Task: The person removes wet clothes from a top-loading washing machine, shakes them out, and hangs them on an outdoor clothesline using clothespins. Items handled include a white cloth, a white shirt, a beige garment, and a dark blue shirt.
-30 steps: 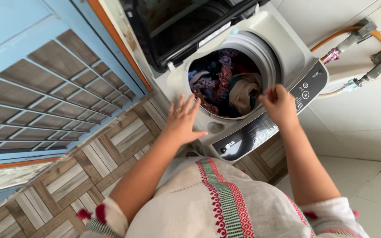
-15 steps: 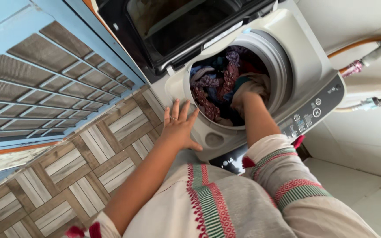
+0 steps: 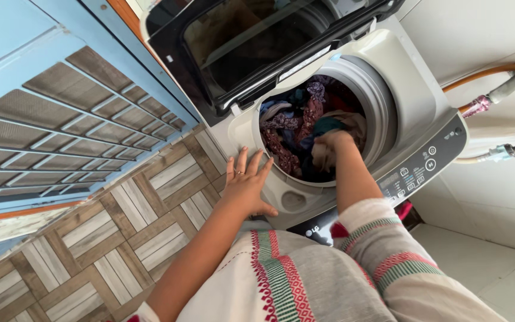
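Note:
A white top-loading washing machine (image 3: 412,101) stands with its dark glass lid (image 3: 251,42) raised. Its drum holds a heap of mixed clothes (image 3: 296,122) in maroon, blue, teal and beige. My right hand (image 3: 331,145) reaches down into the drum and grips a beige cloth (image 3: 353,122) among the clothes. My left hand (image 3: 247,182) lies flat on the machine's front left corner, fingers spread, holding nothing.
A control panel (image 3: 424,167) with round buttons runs along the machine's near right edge. Taps and hoses (image 3: 496,89) are fixed to the white tiled wall on the right. A blue louvred door (image 3: 61,113) stands at the left above wood-pattern floor tiles (image 3: 108,238).
My right hand went from above the control panel down into the drum and closed on the beige cloth. My left hand stayed on the machine's corner.

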